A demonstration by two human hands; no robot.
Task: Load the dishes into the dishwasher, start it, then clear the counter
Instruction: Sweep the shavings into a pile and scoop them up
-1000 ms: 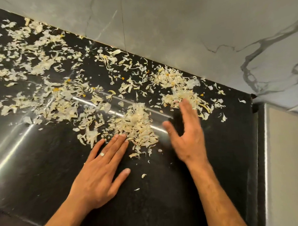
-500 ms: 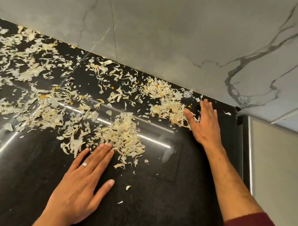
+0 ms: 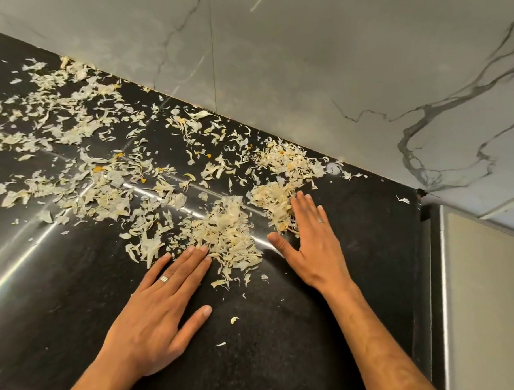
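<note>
Pale, dry vegetable peelings lie scattered over a glossy black counter, thickest in a heap at the middle. My left hand lies flat on the counter, fingers together, its fingertips touching the near-left edge of that heap. My right hand is also flat and open, fingers pointing away, with its left edge against a second clump of peelings. Neither hand holds anything. A ring shows on each hand.
A grey marble-patterned wall rises behind the counter. The counter ends at the right in a dark edge, beside a beige panel with a metal trim. More peelings spread far to the left.
My right hand has come back from the far right of the counter, dragging a clump of peelings toward the middle heap. The left hand has stayed in place.
</note>
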